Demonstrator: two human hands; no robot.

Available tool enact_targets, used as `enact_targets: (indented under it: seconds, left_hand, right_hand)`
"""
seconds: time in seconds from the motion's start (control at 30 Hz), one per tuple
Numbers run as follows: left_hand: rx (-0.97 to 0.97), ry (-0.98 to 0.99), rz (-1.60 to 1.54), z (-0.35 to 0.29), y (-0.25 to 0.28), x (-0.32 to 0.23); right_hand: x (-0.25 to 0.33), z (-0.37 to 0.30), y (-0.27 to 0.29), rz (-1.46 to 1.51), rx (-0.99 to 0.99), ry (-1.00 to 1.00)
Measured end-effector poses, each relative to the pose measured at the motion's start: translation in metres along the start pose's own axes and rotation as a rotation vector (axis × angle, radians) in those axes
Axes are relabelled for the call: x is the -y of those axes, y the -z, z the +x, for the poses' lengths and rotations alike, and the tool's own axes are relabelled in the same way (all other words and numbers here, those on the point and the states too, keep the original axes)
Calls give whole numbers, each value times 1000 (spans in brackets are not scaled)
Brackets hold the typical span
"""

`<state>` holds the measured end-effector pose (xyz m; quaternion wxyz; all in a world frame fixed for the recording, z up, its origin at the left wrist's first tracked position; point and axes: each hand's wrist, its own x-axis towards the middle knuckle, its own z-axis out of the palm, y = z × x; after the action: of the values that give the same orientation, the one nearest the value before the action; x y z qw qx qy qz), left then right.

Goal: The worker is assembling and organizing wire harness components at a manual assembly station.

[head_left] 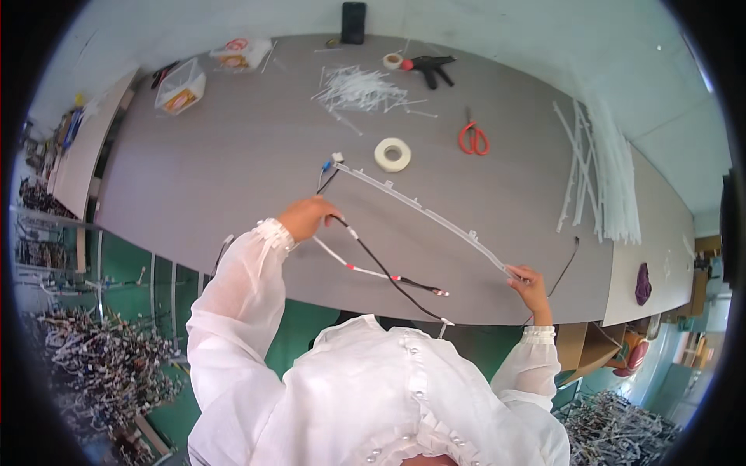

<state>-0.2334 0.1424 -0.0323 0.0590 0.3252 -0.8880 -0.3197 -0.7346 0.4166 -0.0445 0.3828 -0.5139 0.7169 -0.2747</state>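
My left hand (307,217) is closed on a wire harness (373,260) with black and white branches, red bands and small connectors. One branch hangs over the table's near edge. Beyond that hand, a blue connector (325,166) and a white connector lie by the far end of a long translucent plastic strip (420,206). The strip slants toward me, with small clips along it. Its near end is pinched in the fingers of my right hand (530,289). A roll of white tape (392,154) lies just past the strip.
Red-handled scissors (473,140), a heap of white cable ties (359,89) and a black tool (431,70) lie farther back. Several plastic strips (614,179) are piled at the right. A clear container (181,87) stands at the far left. Tangled harnesses (109,365) hang at the lower left.
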Motion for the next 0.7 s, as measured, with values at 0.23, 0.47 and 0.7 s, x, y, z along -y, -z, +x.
enact_targets:
  seconds: [0.23, 0.47, 0.7]
  left_hand:
    - [25, 56, -129, -22, -6, 3]
    - [56, 220, -217, -32, -8, 3]
    - [46, 373, -288, -29, -14, -14]
  right_hand:
    - [-20, 18, -25, 20, 8, -78]
    - [-2, 15, -47, 812, -399, 50]
    - [79, 65, -190, 1171, -211, -266]
